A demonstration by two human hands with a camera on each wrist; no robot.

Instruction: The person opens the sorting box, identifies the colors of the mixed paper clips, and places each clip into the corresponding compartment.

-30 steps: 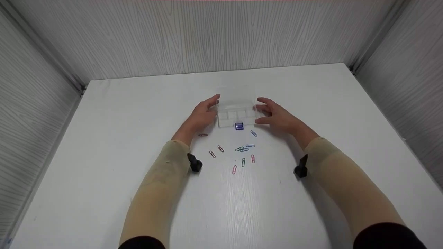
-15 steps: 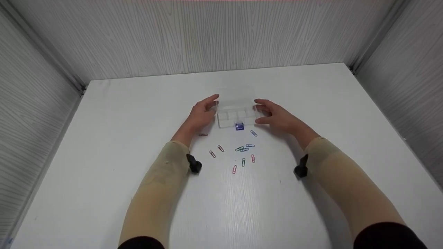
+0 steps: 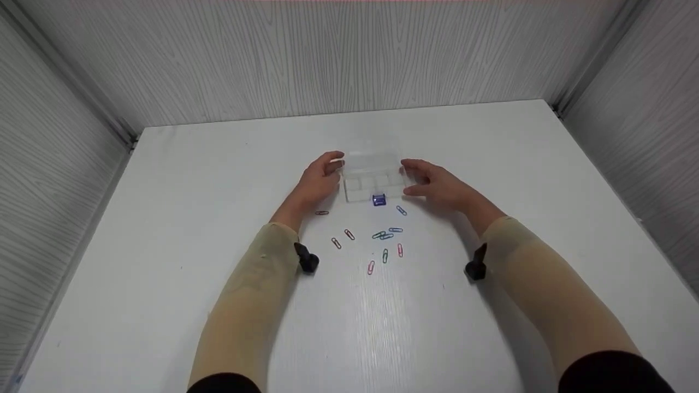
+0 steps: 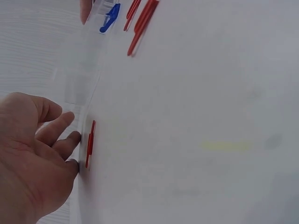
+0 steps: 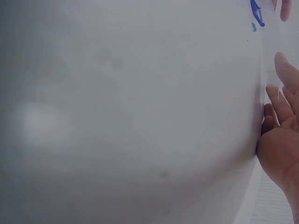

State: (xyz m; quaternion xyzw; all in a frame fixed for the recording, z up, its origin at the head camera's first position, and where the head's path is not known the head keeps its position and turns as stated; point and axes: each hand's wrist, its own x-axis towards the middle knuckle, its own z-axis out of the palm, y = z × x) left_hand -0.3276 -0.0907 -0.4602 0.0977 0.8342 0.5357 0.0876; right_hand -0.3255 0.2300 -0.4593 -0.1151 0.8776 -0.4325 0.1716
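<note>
The clear plastic compartment box (image 3: 365, 182) lies between your left hand (image 3: 318, 180) and right hand (image 3: 438, 185) — long axis running across, neither plainly nearer. Each grip is half spread at one end, clasping nothing. Coloured paper clips (image 3: 383, 236) lie nearer you on the white counter (image 3: 191, 218).

White table (image 3: 164, 218), grey wood-grained panels (image 3: 349, 60)

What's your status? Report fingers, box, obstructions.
Left-hand fingers beside clear box, right-hand fingers opposite; contact unclear. Lid open, blue clasp at near edge. Loose paper clips scattered in front, one close by the left-hand fingers.
</note>
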